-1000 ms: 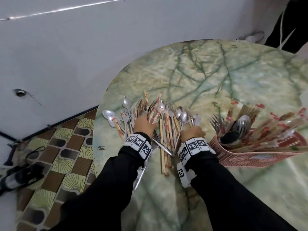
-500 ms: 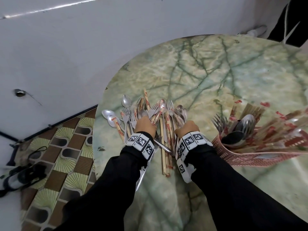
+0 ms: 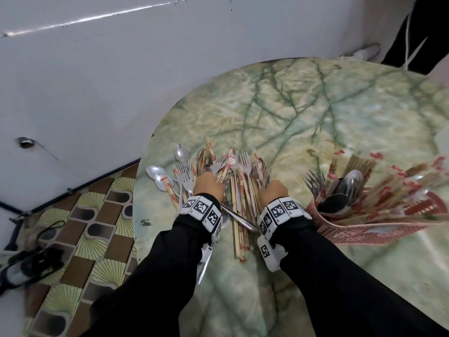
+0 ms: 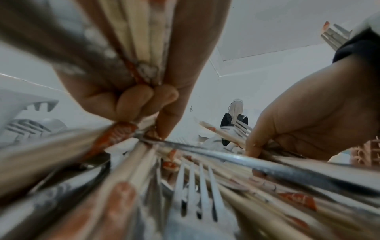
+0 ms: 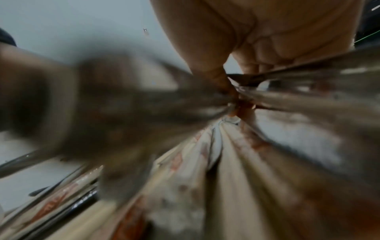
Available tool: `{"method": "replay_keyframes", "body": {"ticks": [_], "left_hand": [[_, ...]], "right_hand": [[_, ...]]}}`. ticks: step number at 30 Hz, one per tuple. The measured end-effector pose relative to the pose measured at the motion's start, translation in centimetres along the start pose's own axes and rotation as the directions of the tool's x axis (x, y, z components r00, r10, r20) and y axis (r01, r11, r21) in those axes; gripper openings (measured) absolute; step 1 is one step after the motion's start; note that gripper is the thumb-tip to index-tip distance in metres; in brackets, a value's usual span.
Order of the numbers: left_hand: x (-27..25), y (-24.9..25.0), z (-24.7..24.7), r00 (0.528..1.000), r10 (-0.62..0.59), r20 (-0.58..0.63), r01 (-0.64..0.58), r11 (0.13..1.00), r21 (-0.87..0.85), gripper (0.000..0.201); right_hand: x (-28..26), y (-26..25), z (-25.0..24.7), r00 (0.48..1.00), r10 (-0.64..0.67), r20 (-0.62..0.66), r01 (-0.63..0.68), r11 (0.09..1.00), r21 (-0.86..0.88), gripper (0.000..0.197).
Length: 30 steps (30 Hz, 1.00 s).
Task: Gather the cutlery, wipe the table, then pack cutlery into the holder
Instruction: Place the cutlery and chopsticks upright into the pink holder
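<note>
A heap of cutlery (image 3: 237, 181), made of steel spoons, forks and paper-wrapped chopsticks, lies at the near left of the green marble table (image 3: 315, 113). My left hand (image 3: 209, 186) grips a bunch of chopsticks and forks on the heap's left side; the left wrist view shows its fingers (image 4: 144, 100) curled round them. My right hand (image 3: 272, 193) grips cutlery on the heap's right side, its fingers (image 5: 251, 65) closed over metal handles. A red mesh cutlery holder (image 3: 359, 229) lies on its side to the right, stuffed with forks, spoons and chopsticks.
Two spoons (image 3: 158, 173) lie loose near the table's left edge. A knife (image 3: 204, 266) sticks out under my left wrist. A white wall is to the left, with patterned floor (image 3: 80, 239) and a dark shoe (image 3: 29, 266) below. A person in black (image 3: 418, 32) stands at far right.
My right hand has slid left into the heap and closed on cutlery. The spoons that stood above it a second ago have been pressed in. The left hand has hardly moved.
</note>
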<state>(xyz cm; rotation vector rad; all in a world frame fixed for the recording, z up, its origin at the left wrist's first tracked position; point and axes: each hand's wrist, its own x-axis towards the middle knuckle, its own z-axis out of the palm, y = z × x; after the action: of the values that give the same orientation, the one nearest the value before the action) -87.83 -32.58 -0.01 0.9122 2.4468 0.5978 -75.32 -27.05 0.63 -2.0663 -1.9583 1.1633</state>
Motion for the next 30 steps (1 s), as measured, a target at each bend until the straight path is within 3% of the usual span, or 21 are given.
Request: {"method": "replay_keyframes", "body": {"ticks": [6, 18, 30], "left_hand": [[-0.2, 0.8, -0.5, 1.000, 0.009, 0.020, -0.008, 0.998, -0.066, 0.018], [-1.3, 2.5, -1.7, 0.976, 0.207, -0.071, -0.219, 0.938, -0.268, 0.017], [-1.8, 3.4, -2.7, 0.962, 0.270, -0.045, -0.270, 0.913, -0.306, 0.015]], "right_hand": [[-0.4, -0.2, -0.3, 1.000, -0.006, -0.015, 0.006, 1.000, -0.003, 0.018], [-1.2, -0.3, -1.0, 0.998, -0.031, -0.059, 0.037, 0.994, 0.103, 0.026], [-1.3, -0.1, -1.1, 1.000, -0.023, -0.010, 0.025, 0.979, 0.202, 0.032]]}}
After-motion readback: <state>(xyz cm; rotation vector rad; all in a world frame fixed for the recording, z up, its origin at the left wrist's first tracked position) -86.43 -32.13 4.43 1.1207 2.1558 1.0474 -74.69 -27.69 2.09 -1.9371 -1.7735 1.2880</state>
